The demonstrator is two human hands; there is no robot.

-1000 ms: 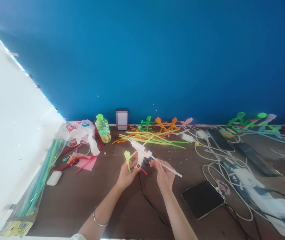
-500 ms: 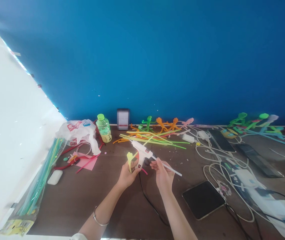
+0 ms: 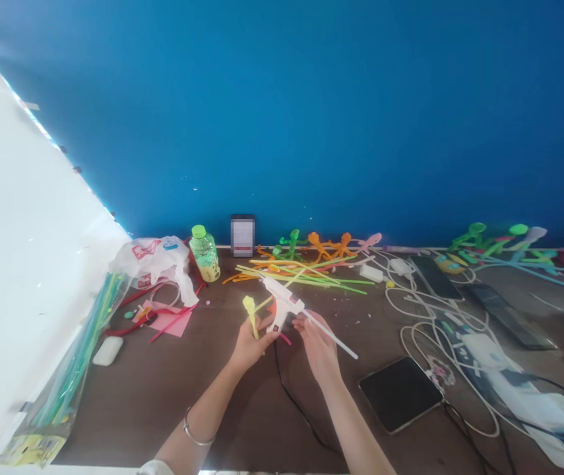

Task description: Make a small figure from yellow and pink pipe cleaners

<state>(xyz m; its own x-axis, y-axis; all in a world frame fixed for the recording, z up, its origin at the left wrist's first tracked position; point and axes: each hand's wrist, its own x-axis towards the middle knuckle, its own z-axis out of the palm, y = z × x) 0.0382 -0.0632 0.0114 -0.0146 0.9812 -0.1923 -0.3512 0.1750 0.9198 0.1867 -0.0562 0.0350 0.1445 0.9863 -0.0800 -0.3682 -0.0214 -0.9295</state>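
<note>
while gripping the yellow piece [image 3: 250, 310] in the left hand [image 3: 252, 346], best keep the glue gun [image 3: 284, 297], up between both hands, steady, with its likely hot nozzle [image 3: 265, 281] well clear of both and its glue stick [image 3: 334, 336] free to slide; impossible to make out the grip of the right hand [image 3: 321, 346]. count one glue gun, one glue stick, one yellow piece, one bottle [image 3: 204, 254], two orange figures [image 3: 314, 240].

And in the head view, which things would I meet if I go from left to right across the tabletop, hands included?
White case, pink paper, green-capped bottle, left hand, hot glue gun, right hand, black-screened device.
</note>
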